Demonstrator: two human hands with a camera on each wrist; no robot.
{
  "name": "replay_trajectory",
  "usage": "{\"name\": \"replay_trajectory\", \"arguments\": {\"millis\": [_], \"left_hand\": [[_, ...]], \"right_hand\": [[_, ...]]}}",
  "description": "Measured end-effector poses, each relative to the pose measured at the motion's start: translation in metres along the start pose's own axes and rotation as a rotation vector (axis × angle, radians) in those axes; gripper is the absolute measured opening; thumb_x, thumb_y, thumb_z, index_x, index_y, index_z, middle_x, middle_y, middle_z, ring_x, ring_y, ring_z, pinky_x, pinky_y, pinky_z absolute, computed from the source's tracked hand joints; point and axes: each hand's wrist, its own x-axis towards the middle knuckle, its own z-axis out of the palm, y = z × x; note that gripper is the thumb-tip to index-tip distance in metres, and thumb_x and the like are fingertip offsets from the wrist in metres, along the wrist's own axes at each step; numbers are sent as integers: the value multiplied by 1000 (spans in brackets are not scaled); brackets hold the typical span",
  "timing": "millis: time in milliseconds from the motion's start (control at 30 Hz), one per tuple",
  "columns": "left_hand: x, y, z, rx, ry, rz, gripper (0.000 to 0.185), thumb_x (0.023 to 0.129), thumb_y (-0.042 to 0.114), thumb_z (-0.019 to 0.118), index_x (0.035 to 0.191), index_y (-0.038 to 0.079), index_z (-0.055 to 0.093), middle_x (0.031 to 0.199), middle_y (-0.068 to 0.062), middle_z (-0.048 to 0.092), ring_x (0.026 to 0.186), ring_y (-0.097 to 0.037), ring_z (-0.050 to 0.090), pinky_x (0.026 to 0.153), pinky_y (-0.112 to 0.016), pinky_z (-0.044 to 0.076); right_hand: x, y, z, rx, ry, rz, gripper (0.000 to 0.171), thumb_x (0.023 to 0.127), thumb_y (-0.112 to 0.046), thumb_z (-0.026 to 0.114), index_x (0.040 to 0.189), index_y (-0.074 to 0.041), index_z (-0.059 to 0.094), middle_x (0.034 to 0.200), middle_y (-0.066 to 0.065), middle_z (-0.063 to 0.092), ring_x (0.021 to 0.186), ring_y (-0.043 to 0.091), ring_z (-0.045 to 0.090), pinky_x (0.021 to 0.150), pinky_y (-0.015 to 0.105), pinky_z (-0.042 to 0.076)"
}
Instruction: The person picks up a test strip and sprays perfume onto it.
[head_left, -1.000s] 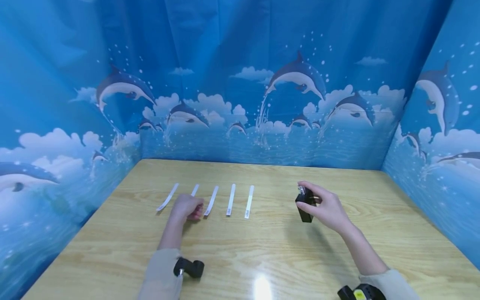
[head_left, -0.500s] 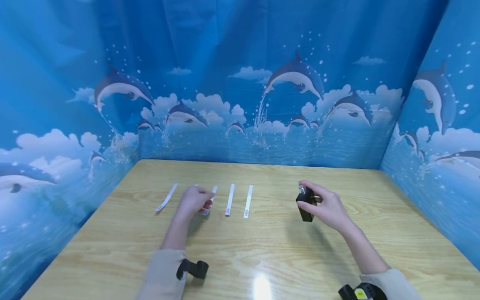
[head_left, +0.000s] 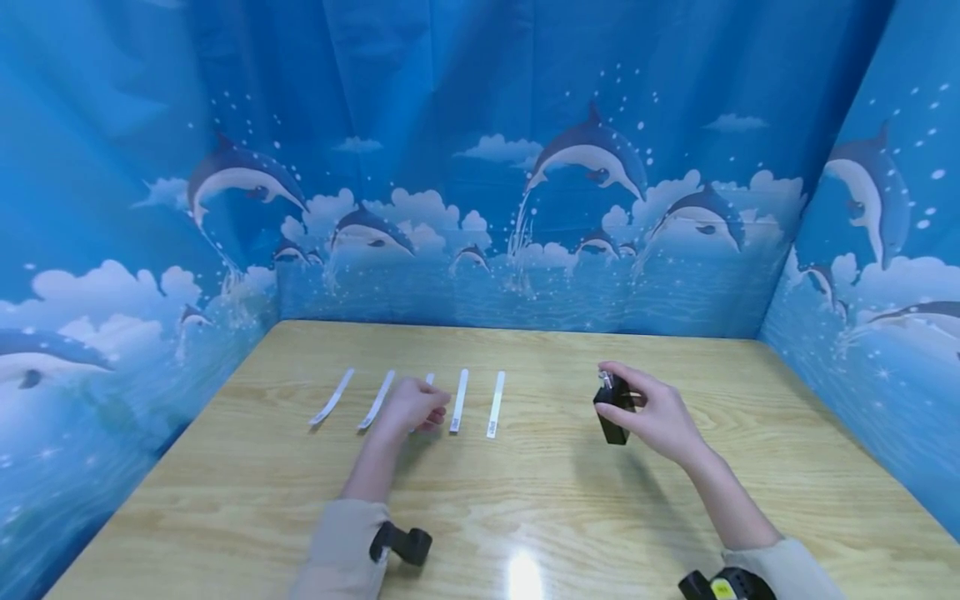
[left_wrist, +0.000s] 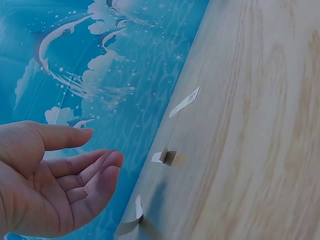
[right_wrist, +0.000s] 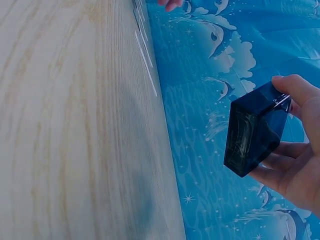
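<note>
My right hand [head_left: 651,417] grips a dark, glossy perfume bottle [right_wrist: 255,130] above the table, its small metallic spray nozzle at the top under the index finger. In the right wrist view the thumb and fingers hold the bottle from its sides. My left hand [left_wrist: 65,182] hovers over the row of white paper strips, with loosely bent fingers and nothing between them. It partly covers the middle strip [head_left: 430,378]. On its left lie two strips, the nearer one [head_left: 377,400] slightly bent. To its right lie a fourth strip [head_left: 459,402] and a fifth strip [head_left: 496,405].
A light wooden table [head_left: 540,492] fills the lower view. Blue dolphin-print curtains [head_left: 465,167] rise at its back and sides. Each sleeve carries a black wrist camera, such as the left camera [head_left: 405,543].
My left hand has moved right along the row, from the second strip to the third and beyond, uncovering the second. The right hand and perfume bottle stay nearly where they were.
</note>
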Motion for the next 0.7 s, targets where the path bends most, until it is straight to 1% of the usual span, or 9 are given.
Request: {"name": "replay_trajectory", "arguments": {"millis": [200,367,533,700], "left_hand": [[5,-7,4,-29,12,-13,21,85,5,62,96,-13,64,70,-15,63,52,-13,57,53,-28,54],[7,-12,9,-87,7,-59,19,84,3,62,94,-13,62,67,-14,61,49,-14,55,52,-28,54],[7,-15,12,-63,1,-75,18,83,1,61,93,-13,62,66,-14,61,50,-14,57,54,-27,55],[7,-16,16,-63,-2,-81,17,82,-1,62,93,-14,60,66,-14,60,50,-14,58,55,-27,55]], "right_hand": [[0,2,0,-8,6,-13,56,83,-28,70,133,-14,50,131,15,51,111,33,53,84,47,50],[-1,2,0,-15,-7,-27,57,83,-25,71,134,-12,49,131,15,50,112,34,52,84,48,50],[-2,2,0,-13,-13,-31,57,83,-24,70,134,-11,49,132,15,50,113,34,51,85,48,49],[-2,3,0,-18,-6,-45,55,83,-23,71,133,-11,50,131,16,51,112,34,52,84,48,49]]}}
